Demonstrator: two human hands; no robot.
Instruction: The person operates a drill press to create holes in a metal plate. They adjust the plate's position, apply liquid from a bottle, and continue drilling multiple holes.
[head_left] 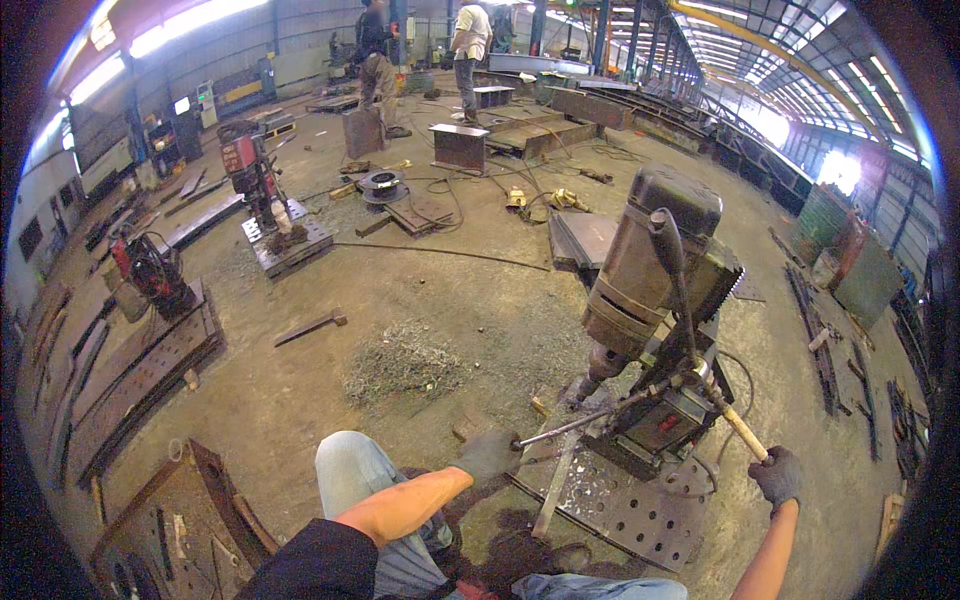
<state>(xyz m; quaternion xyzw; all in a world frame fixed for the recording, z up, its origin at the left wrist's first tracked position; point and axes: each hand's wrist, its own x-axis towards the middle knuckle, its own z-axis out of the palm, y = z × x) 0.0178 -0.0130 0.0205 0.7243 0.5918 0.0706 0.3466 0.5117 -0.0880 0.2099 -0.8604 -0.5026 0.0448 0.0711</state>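
A large magnetic drill (pixel 650 260) stands on a perforated steel plate (pixel 625 520) right of my knees. Spokes fan out from its feed hub. My left hand (pixel 487 456), in a dark grey glove, is closed around the end of the left metal spoke (pixel 585 420). On the other side, my gloved right hand (pixel 777 480) grips the end of the spoke with a pale wooden-looking handle (pixel 740 428). A third spoke (pixel 672 250), tipped with a dark grip, points upward between me and the motor. Below the spindle, bright chips and a flat bar (pixel 555 485) lie on the plate.
A heap of metal shavings (pixel 410 360) and a hammer-like tool (pixel 312 328) lie ahead on the floor. Two more red drills (pixel 255 180) stand on plates to the left. Cables (pixel 480 185) trail around a spool (pixel 384 187). Two people (pixel 470 55) stand at the back.
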